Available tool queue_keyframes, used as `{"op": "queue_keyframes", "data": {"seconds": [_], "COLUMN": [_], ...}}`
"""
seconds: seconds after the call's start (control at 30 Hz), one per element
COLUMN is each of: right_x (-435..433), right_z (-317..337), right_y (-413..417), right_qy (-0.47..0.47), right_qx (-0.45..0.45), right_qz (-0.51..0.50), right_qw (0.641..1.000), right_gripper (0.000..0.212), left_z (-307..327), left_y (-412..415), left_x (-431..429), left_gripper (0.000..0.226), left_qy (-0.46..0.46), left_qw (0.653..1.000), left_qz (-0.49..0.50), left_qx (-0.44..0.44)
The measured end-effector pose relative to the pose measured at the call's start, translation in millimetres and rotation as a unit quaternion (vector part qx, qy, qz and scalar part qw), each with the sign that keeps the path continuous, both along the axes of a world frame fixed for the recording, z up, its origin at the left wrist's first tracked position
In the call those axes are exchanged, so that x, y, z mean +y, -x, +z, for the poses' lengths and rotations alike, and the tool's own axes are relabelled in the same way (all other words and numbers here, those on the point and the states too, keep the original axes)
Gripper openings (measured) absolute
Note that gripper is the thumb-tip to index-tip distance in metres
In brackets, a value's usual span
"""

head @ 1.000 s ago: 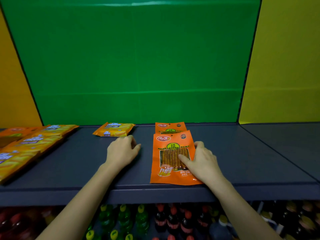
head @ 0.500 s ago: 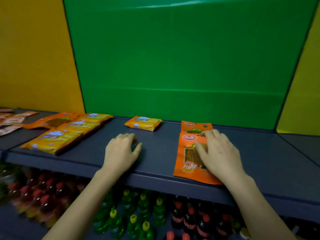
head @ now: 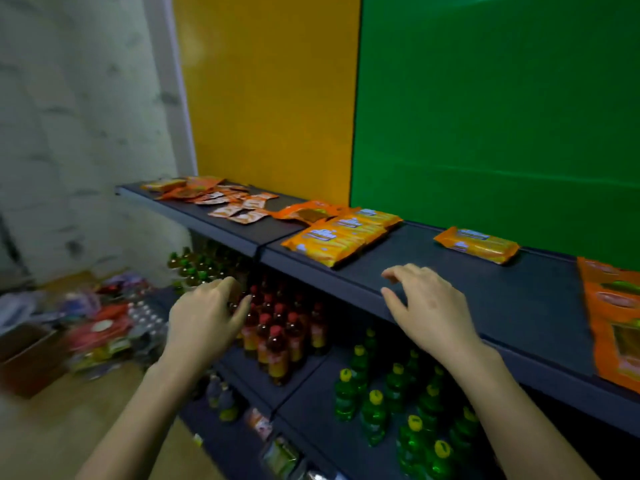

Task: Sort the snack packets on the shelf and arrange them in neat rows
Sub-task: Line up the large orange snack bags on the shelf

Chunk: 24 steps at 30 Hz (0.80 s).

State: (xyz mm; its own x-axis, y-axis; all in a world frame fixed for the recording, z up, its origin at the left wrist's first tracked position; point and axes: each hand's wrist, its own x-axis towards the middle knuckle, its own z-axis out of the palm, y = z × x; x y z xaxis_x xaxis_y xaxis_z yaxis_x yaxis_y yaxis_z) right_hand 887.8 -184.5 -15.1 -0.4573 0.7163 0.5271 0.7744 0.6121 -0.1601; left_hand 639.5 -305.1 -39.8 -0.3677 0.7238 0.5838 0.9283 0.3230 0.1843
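Currently empty-handed both sides, fingers loosely curled: left hand (head: 204,317) short of the shelf (head: 519,306), right hand (head: 429,306) over its front lip. Far left, loose sachets (head: 235,204) heaped; risk of sweeping some off the edge if rushed

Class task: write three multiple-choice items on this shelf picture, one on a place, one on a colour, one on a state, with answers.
1. The lone yellow packet lies before: A the green panel, B the yellow panel, C the grey wall.
2. The green bottles have caps that are: A red, B yellow, C blue.
3. The right hand: A grips a pouch, B holds nothing, C lifts a bottle.
Answers: 1 A, green stands behind it; 2 B, yellow caps show; 3 B, fingers loose over the shelf edge.
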Motion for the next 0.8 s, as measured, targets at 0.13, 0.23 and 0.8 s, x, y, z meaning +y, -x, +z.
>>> {"op": "queue_keyframes", "data": {"seconds": [0.13,0.23,0.8], "right_x": [-18.8,-33.8,-12.8], "right_z": [-17.0,-31.1,-30.2], "right_y": [79.0,134.9,322.3], "right_qy": [0.011,0.024,0.042], "right_qx": [-0.011,-0.012,-0.004], "right_qz": [0.048,0.077,0.060], "right_qw": [0.999,0.997,0.997], "right_gripper": [0.033,0.033,0.034], "left_z": [-16.4,-26.9,-37.5], "left_y": [67.0,113.6,296.8], "left_x": [-51.3,-80.6,-73.8], "left_gripper": [0.022,0.020,0.025], "left_qy": [0.036,0.053,0.029], "left_qw": [0.998,0.997,0.997], "left_qz": [0.047,0.060,0.067], "left_qx": [0.001,0.001,-0.002]}}
